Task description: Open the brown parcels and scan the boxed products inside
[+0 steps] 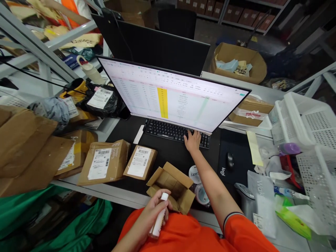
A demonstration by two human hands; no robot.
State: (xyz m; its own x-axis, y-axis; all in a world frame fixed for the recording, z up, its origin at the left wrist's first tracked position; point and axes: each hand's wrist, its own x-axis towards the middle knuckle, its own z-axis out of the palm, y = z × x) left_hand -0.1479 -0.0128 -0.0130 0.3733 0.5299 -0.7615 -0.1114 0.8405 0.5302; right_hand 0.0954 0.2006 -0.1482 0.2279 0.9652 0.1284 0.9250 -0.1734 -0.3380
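Observation:
My left hand (152, 210) is closed around a small white bottle (159, 219), held near my orange shirt just in front of an open cardboard box (172, 185) at the desk's near edge. My right hand (192, 140) is stretched forward with its fingers resting on the right part of a black keyboard (168, 130). Above the keyboard, a wide monitor (173, 96) shows a spreadsheet with a yellow column.
Several labelled brown parcels (103, 161) lie left of the box. A black mouse (230, 161) sits on a mat to the right. White plastic baskets (307, 140) stand at far right, tape rolls (195, 174) beside the box, green bags (31, 210) below left.

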